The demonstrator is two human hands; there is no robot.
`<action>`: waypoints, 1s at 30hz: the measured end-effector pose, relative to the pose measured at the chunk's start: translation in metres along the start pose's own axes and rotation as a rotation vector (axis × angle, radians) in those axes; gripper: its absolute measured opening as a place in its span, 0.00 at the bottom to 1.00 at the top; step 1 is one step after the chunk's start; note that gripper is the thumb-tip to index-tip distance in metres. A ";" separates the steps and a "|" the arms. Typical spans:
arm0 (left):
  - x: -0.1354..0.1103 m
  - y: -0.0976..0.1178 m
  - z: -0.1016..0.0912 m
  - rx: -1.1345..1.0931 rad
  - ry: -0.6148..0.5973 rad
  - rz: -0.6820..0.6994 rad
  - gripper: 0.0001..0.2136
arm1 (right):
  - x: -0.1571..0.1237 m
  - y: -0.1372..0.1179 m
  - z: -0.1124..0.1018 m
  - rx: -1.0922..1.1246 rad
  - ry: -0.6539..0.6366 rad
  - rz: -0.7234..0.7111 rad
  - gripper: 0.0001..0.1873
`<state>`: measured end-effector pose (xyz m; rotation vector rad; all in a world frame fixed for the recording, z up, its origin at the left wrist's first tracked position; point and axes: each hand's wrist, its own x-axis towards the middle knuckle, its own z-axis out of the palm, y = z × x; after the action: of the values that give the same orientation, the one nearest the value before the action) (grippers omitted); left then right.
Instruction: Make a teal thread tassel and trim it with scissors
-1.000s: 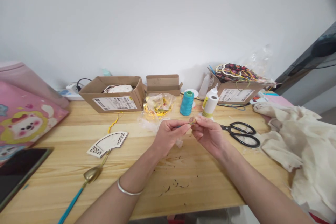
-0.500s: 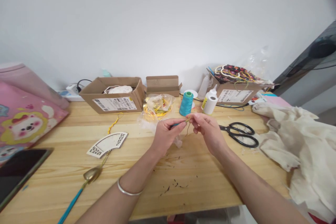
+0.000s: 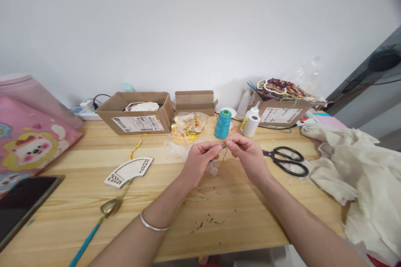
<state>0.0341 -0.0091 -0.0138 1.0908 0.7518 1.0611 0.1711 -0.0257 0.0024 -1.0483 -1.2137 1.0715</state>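
Observation:
My left hand (image 3: pixel 200 159) and my right hand (image 3: pixel 247 153) meet above the table, fingertips pinched close together. Between them is a thin yellowish-brown cord (image 3: pixel 224 156), one end of which dangles below the fingers. A small bit of teal shows under my left fingers; most of it is hidden. Just behind the fingertips stands a cone of teal thread (image 3: pixel 223 124). To the left lies a white fan-shaped cutout (image 3: pixel 130 171) with yellow cord above and a gold cap (image 3: pixel 110 207) with a teal tassel below.
Black-handled scissors (image 3: pixel 290 160) lie to the right, beside crumpled cream cloth (image 3: pixel 366 187). Behind are a cardboard box (image 3: pixel 136 123), a plastic bag of yellow cords (image 3: pixel 189 127), a glue bottle (image 3: pixel 251 110), a white spool (image 3: pixel 251 126) and a fuller box (image 3: pixel 280 112). A phone (image 3: pixel 25 204) lies far left.
My right fingertips have closed in beside my left ones, and the small loop of cord that stood above them no longer shows. Things on the table have stayed put.

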 end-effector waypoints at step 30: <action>-0.001 0.005 0.003 -0.264 -0.091 -0.136 0.08 | 0.001 0.000 -0.001 0.069 0.061 0.039 0.08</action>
<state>0.0351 -0.0109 -0.0080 0.8445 0.5860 0.9576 0.1726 -0.0245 0.0024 -1.0475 -1.1044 1.0961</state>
